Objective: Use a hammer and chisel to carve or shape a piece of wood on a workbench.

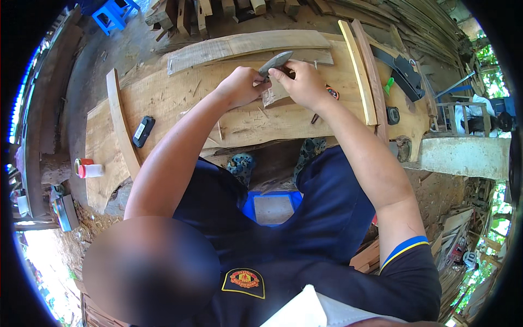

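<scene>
Over the wooden workbench, my left hand [241,87] and my right hand [306,84] meet at a grey, tapered oblong piece [275,62]. It looks like stone or dull metal; its exact kind does not show. Fingers of both hands are closed around its lower end, and its rounded tip points up and to the right. Whether something else sits between my fingers is hidden. Just beneath my hands lies a small wooden block [277,95]. A long plank [248,46] lies across the bench beyond them.
A narrow board [121,122] and a black oblong case [143,131] lie to the left, near a red-lidded jar [91,170]. At right are a pale strip [357,71], a brown strip [370,82] and a black tape measure [393,115]. A blue stool [114,15] stands far left.
</scene>
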Action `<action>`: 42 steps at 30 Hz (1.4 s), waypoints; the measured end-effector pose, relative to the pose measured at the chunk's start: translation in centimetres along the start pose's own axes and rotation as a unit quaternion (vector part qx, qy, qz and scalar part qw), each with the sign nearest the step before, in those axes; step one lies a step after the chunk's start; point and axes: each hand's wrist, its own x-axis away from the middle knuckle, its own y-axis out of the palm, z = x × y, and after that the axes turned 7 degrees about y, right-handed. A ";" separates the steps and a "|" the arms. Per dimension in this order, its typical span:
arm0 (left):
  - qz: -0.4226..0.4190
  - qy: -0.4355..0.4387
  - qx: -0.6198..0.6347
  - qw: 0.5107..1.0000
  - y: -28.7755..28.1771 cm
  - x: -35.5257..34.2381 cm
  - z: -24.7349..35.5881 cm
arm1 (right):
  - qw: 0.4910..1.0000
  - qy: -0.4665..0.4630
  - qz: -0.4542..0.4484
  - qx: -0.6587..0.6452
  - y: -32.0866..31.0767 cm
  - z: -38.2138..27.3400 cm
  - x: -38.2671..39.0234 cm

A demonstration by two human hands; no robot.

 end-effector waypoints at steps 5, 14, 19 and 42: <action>0.007 -0.021 0.050 0.999 -0.9 0.3 0.0 | 1.000 -0.017 -0.002 0.003 0.4 -0.1 -1.0; 0.005 -0.007 0.089 0.996 -0.8 0.4 -1.0 | 0.999 -0.016 -0.010 0.035 0.8 -0.4 -1.3; -0.008 -0.023 0.078 0.997 -0.6 0.7 -0.8 | 0.999 -0.016 -0.021 0.028 0.6 -0.5 -0.8; 0.045 0.017 0.044 0.998 0.6 0.7 -1.6 | 0.999 -0.036 0.021 0.003 1.5 -0.7 0.1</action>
